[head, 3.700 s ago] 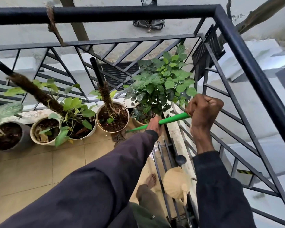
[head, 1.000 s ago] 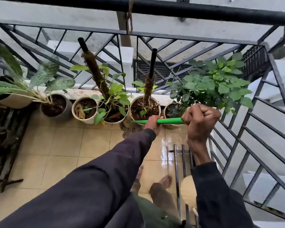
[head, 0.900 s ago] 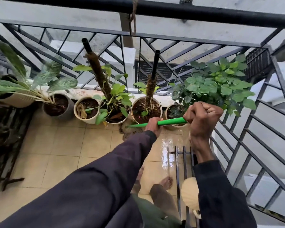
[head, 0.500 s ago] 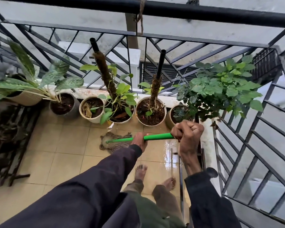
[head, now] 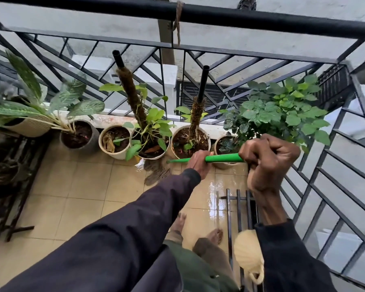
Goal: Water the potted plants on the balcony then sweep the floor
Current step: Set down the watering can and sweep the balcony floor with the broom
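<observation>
Mop head [head: 156, 171] is pushed back out to the pots [head: 114, 154], handle [head: 221, 158] gripped by left hand [head: 198, 163] and right hand [head: 268, 163]; sweeping's underway.

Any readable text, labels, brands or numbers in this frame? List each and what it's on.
None: nothing readable in this view. The green handle, the plant pots, the cream watering can and the black railing show no label, brand, number or sign.
</observation>
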